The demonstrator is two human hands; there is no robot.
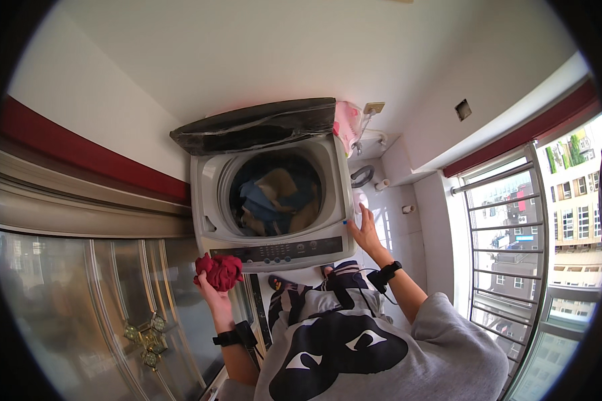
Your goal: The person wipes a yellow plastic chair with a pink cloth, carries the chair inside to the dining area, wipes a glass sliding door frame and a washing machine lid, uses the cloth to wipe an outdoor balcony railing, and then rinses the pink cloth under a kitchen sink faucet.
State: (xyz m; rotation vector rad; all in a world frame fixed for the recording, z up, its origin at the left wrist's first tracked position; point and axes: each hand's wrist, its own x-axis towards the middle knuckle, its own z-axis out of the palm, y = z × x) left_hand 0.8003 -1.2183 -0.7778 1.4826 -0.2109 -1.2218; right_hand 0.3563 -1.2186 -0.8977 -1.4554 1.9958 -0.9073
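A top-loading washing machine [348,190] stands before me with its dark lid [261,128] raised. Blue and tan clothes [263,203] lie inside the drum. My left hand [213,293] grips a bunched dark red cloth [223,272] at the front left corner, beside the control panel [281,249]. At the machine's right front edge is my right hand [366,233], its fingers apart and holding nothing; whether it touches the rim I cannot tell.
A pink patterned cloth or bag [347,125] is behind the machine's right corner, near a wall socket [374,107]. Pipe stubs [383,185] rise from the tiled floor at right. A barred window [504,250] is on the right, a glazed door [130,311] on the left.
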